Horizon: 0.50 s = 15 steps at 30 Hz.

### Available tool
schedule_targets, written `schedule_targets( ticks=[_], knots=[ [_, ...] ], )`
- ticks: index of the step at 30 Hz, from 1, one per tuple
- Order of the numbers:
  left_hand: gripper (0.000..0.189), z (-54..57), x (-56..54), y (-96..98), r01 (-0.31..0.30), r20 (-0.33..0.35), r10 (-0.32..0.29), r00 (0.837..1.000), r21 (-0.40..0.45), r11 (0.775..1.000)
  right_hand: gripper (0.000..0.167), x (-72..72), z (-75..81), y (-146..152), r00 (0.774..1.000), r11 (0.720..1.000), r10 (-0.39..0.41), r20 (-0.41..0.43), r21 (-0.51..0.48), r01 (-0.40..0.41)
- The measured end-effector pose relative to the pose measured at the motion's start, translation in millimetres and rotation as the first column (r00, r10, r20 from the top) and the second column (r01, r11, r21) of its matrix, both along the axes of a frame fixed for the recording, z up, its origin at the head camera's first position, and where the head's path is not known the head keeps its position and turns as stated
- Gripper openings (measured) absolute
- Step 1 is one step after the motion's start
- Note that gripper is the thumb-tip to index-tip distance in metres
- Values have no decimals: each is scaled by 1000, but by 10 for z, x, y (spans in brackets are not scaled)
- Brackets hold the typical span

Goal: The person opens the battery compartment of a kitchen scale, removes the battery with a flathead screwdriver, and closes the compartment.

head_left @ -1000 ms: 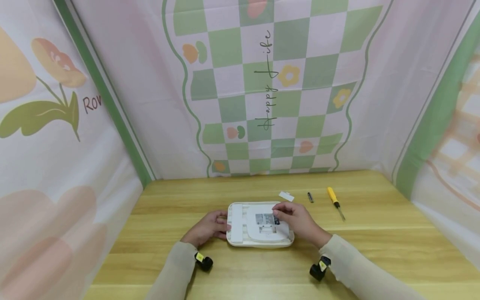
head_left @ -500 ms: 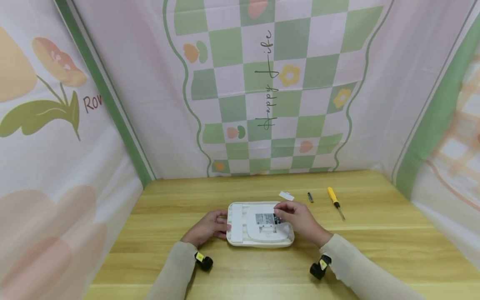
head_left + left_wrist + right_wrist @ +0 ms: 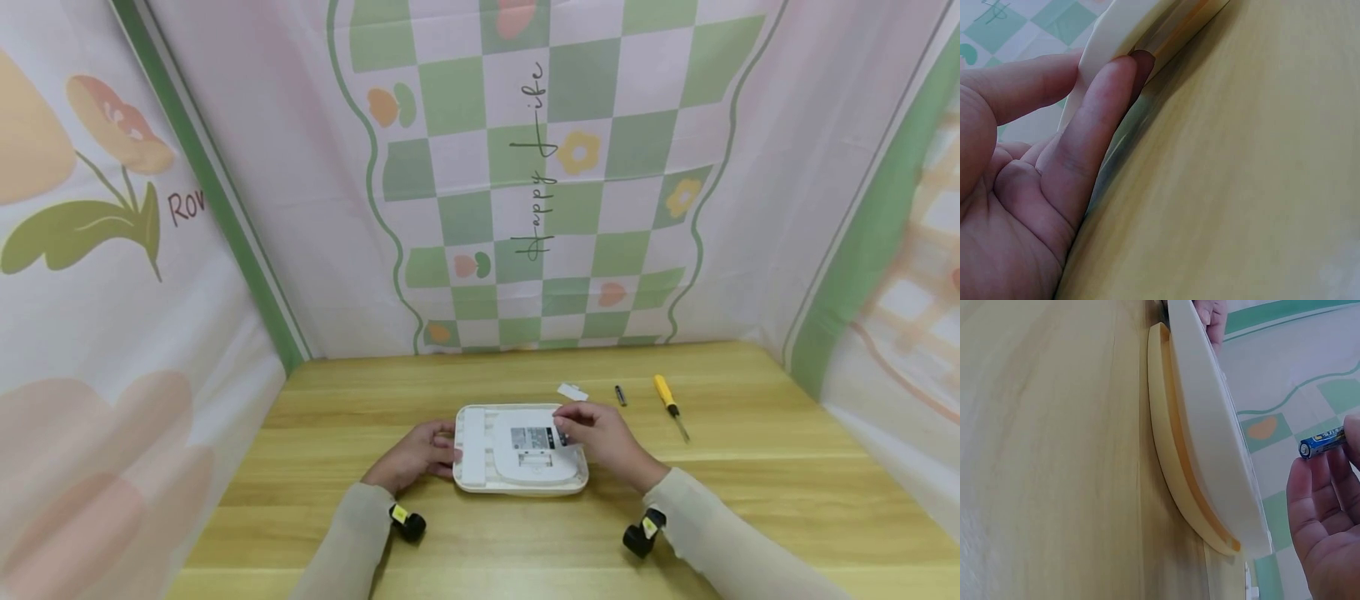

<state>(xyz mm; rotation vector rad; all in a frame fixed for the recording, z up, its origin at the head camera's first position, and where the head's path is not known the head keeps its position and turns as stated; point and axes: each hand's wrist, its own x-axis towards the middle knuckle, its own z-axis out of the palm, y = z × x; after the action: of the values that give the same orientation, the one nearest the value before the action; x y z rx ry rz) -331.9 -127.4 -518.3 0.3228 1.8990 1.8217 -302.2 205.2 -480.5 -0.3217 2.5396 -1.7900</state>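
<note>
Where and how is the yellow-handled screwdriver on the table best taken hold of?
On the screwdriver, I'd grip the middle of the yellow handle, straight from above, thumb and fingers either side. It lies flat on the table, handle pointing away, thin metal shaft nearer; the handle is its thickest part and lies uncovered.

Head cam's up over the near side of the table (image 3: 480, 550), looking forward and down, far enough back to fit the left hand (image 3: 420, 454), right hand (image 3: 606, 439) and checked curtain (image 3: 517, 217) at the far end. Left wrist cam's super close, rolled sideways, on the left hand and the left end of the white device (image 3: 474, 450). Right wrist one's rolled too, a bit less tight, facing the device's near side. It shares both hands with the head view; all three catch the curtain.
</note>
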Motion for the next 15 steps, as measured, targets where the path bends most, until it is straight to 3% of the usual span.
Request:
schedule_targets(
  ticks=[15],
  knots=[
    [53, -20, -14, -10, 6, 1, -6, 1000, 13, 1000, 31, -35, -19, 102, 1000, 1000, -3, 2, -21, 3]
  ],
)
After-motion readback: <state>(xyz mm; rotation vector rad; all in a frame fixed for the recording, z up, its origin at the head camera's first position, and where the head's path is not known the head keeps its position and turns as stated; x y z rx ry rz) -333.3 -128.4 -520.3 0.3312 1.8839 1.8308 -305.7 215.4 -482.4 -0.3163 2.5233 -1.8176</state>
